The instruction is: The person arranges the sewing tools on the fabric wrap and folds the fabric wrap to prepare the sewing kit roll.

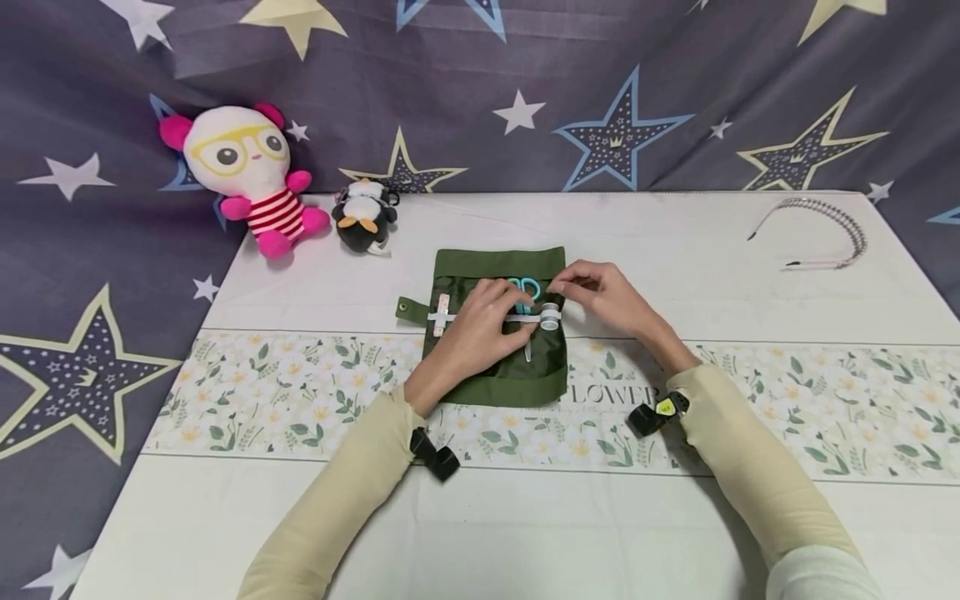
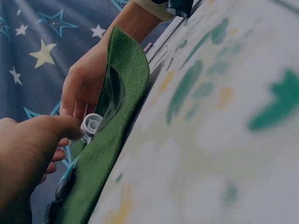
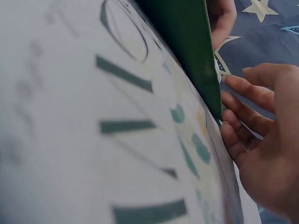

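A green fabric sewing kit [image 1: 501, 392] lies unfolded on the table. A white elastic band runs across it and holds teal-handled scissors [image 1: 530, 287], small white spools [image 1: 550, 316] and a pale patterned strip [image 1: 442, 315]. My left hand [image 1: 480, 325] is over the kit's middle, partly hiding the scissors and band. In the left wrist view its thumb touches a white spool [image 2: 92, 123]. My right hand [image 1: 603, 293] is at the kit's right edge with bent fingers; in the right wrist view, fingertips [image 3: 229, 128] touch that edge. Whether they pinch anything is hidden.
Behind the kit to the left sit a pink-and-white plush toy [image 1: 262, 179] and a small penguin plush [image 1: 364, 218]. A headband [image 1: 847, 229] lies at the back right. A snap tab [image 1: 412, 310] sticks out from the kit's left side. A starry curtain [image 1: 465, 100] hangs behind the table.
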The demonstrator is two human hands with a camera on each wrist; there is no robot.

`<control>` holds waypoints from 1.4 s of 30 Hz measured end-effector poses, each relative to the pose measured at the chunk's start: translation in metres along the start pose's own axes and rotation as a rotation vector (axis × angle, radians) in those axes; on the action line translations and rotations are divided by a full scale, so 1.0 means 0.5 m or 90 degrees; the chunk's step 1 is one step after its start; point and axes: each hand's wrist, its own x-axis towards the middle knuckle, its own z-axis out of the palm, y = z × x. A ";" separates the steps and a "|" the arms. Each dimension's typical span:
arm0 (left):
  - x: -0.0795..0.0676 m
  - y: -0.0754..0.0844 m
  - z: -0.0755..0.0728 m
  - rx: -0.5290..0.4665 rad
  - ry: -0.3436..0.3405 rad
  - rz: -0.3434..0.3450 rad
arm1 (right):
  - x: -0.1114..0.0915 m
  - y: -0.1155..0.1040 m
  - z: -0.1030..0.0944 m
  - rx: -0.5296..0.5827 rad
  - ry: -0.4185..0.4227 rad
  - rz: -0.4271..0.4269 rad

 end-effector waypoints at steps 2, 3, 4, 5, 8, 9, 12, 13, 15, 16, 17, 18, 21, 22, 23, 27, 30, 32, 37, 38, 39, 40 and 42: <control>-0.013 0.002 -0.008 0.005 0.016 -0.009 | 0.002 0.000 -0.003 0.004 0.016 -0.001; -0.020 0.002 -0.012 0.010 0.029 -0.013 | 0.002 0.000 -0.005 0.007 0.025 -0.001; -0.028 0.002 -0.016 0.012 0.044 -0.017 | 0.004 0.000 -0.008 0.006 0.034 -0.003; -0.038 0.001 -0.020 0.014 0.062 -0.024 | 0.005 0.000 -0.010 0.005 0.044 -0.004; -0.068 -0.006 -0.033 0.022 0.114 -0.048 | 0.010 0.000 -0.017 -0.006 0.077 0.002; -0.079 -0.009 -0.037 0.020 0.127 -0.059 | 0.011 0.000 -0.020 -0.012 0.086 0.005; -0.112 -0.017 -0.052 0.015 0.149 -0.099 | 0.015 0.005 -0.027 -0.030 0.108 0.019; -0.123 -0.019 -0.057 0.014 0.153 -0.112 | 0.017 0.006 -0.029 -0.035 0.111 0.023; -0.143 -0.022 -0.067 0.016 0.160 -0.138 | 0.021 0.010 -0.032 -0.042 0.114 0.030; -0.153 -0.024 -0.071 0.018 0.164 -0.148 | 0.023 0.011 -0.033 -0.045 0.117 0.032; -0.161 -0.024 -0.075 0.021 0.169 -0.157 | 0.026 0.013 -0.034 -0.049 0.121 0.035; -0.170 -0.025 -0.079 0.023 0.174 -0.168 | 0.028 0.014 -0.034 -0.053 0.125 0.036; -0.193 -0.025 -0.090 0.027 0.189 -0.203 | 0.033 0.015 -0.034 -0.063 0.140 0.040; -0.201 -0.025 -0.094 0.028 0.192 -0.217 | 0.036 0.016 -0.034 -0.066 0.145 0.041; -0.210 -0.026 -0.098 0.030 0.194 -0.231 | 0.038 0.015 -0.033 -0.069 0.148 0.042; -0.246 -0.029 -0.108 0.036 0.186 -0.272 | 0.047 0.019 -0.031 -0.074 0.155 0.046; -0.267 -0.025 -0.107 0.029 0.173 -0.288 | 0.050 0.024 -0.031 -0.079 0.157 0.048; -0.277 -0.018 -0.103 0.016 0.166 -0.296 | 0.052 0.026 -0.030 -0.082 0.158 0.048; -0.288 0.001 -0.096 -0.006 0.149 -0.309 | 0.057 0.030 -0.024 -0.090 0.143 0.051; -0.289 0.004 -0.095 -0.008 0.146 -0.312 | 0.059 0.030 -0.022 -0.090 0.139 0.052; -0.290 0.007 -0.095 -0.009 0.143 -0.316 | 0.060 0.031 -0.021 -0.091 0.135 0.053; -0.291 0.009 -0.094 -0.011 0.141 -0.321 | 0.062 0.031 -0.020 -0.091 0.132 0.053; -0.291 0.013 -0.094 -0.015 0.139 -0.329 | 0.066 0.030 -0.019 -0.091 0.131 0.052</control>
